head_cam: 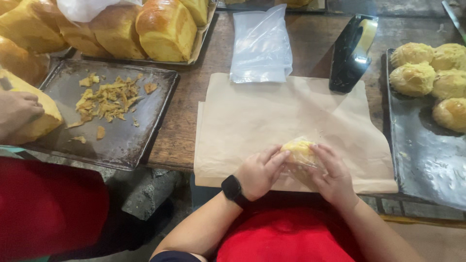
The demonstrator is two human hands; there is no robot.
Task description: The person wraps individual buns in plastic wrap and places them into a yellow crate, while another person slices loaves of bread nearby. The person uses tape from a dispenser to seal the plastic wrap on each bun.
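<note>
- Currently both hands are on one small yellow bun [299,149] in a clear bag, at the near edge of the brown paper sheet [252,121] on the wooden counter [310,34].
- Left hand [259,172]: fingers curled against the bun's left side, grip clamped on it. Black smartwatch [232,188] on that wrist.
- Right hand [332,175]: fingers wrapped over the bun's right side and the bag film, grip clamped too.
- Far of the paper: stack of clear plastic bags [261,46]; just right of it, a black tape dispenser [352,51].
- Right: dark tray [427,165] with more round buns [429,73] at its far end.
- Left: dark tray [121,140] with bread crumbs and flakes [109,99]; beyond it, large golden loaves [165,29].
- Far left: another person's hand [17,114] rests on a loaf [41,121]; red sleeve below.
</note>
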